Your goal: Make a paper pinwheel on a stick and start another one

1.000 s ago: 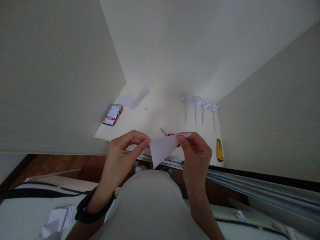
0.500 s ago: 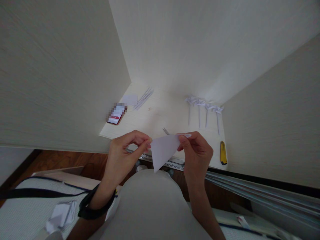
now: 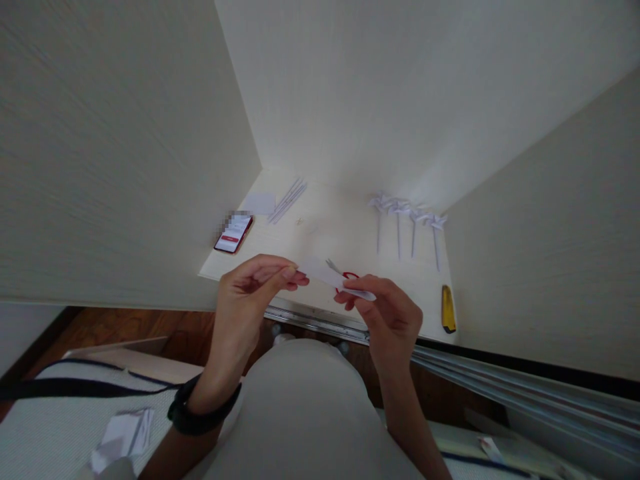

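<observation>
A white sheet of paper point(image 3: 316, 268) is stretched between my two hands above the front of the white shelf. My left hand point(image 3: 257, 287) pinches its left corner between thumb and fingers. On the other side, my right hand point(image 3: 387, 307) is closed around the paper's right end, which looks bent or folded over. Scissors point(image 3: 333, 265) with red handles lie on the shelf just beyond the paper, partly covered by it and by my right fingers.
Several white paper pinwheels point(image 3: 399, 209) on sticks lie at the back right, with a yellow cutter knife point(image 3: 448, 309) in front. Thin white sticks point(image 3: 287, 200), a paper piece point(image 3: 261, 203) and a phone point(image 3: 234, 235) lie left. More folded papers point(image 3: 124, 432) rest lower left.
The paper has tilted from hanging down toward me to lying flatter and pointing away. My right hand has shifted its grip, and the scissors' red handles have come into view.
</observation>
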`<action>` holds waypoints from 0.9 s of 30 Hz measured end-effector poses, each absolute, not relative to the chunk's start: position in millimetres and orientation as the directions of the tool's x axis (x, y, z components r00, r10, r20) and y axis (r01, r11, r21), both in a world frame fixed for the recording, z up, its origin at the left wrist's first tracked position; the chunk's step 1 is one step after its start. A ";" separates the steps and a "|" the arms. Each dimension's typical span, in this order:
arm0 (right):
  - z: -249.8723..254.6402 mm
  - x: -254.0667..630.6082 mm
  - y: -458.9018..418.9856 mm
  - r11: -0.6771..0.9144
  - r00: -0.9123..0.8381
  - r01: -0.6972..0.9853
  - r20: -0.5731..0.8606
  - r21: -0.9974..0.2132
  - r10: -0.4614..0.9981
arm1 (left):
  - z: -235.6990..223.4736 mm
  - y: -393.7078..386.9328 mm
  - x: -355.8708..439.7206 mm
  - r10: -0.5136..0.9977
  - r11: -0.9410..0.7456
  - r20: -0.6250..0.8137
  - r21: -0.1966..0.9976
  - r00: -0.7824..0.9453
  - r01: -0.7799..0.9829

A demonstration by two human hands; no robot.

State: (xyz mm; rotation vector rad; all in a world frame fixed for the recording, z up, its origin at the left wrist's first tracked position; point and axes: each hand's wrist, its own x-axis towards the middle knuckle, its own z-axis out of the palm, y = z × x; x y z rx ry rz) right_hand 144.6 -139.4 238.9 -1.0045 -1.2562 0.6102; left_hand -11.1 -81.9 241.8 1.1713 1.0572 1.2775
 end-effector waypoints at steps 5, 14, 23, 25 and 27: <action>237.7 150.2 -136.7 0.496 0.180 0.116 0.509 -0.861 0.842 | 242.0 -78.2 -9.8 0.998 -0.061 0.061 0.977 -0.006 -0.205; 240.5 152.8 -129.3 0.416 0.256 0.156 0.443 -0.896 0.859 | 242.7 -71.9 -5.7 0.997 -0.082 0.081 0.966 -0.017 -0.243; 244.4 151.6 -117.7 0.384 0.419 0.135 0.404 -0.913 0.813 | 238.6 -65.0 -0.1 0.998 -0.054 0.060 0.964 0.014 -0.261; 245.0 152.1 -116.3 0.385 0.439 0.129 0.401 -0.914 0.804 | 237.9 -64.0 0.5 0.999 -0.022 0.033 0.965 0.036 -0.261; 245.4 152.7 -115.2 0.385 0.451 0.127 0.399 -0.914 0.799 | 238.5 -63.3 1.4 0.998 0.011 0.003 0.967 0.056 -0.254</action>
